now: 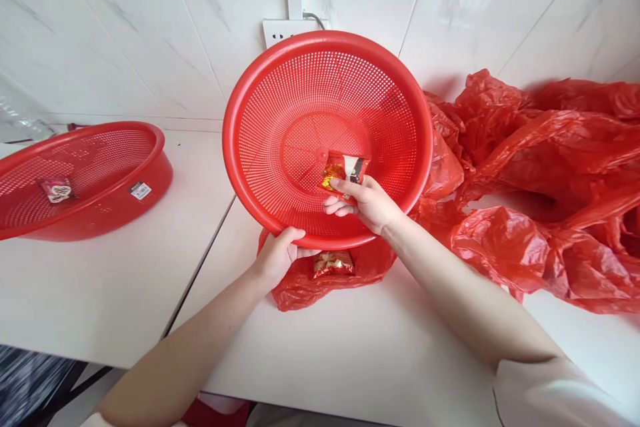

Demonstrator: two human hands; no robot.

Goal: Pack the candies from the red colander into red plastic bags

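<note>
A large red perforated basket [320, 67] is tilted toward me in the middle of the view. My left hand [280, 255] grips its near rim, thumb over the edge and fingers below. Inside the basket's opening, my right hand [363, 203] pinches a small red packet [345, 172] with gold, white and black print between thumb and fingers. Below the near rim, a gold and red foil packet [334, 263] lies on a red plastic bag [300, 287], partly hidden by the basket.
At the left stands another red basket [125, 193] with a small dark red packet [57, 191] in it. Crumpled red plastic bags [525, 173] are heaped at the right. A white socket [283, 29] is on the tiled wall behind. A seam crosses the white table [320, 347].
</note>
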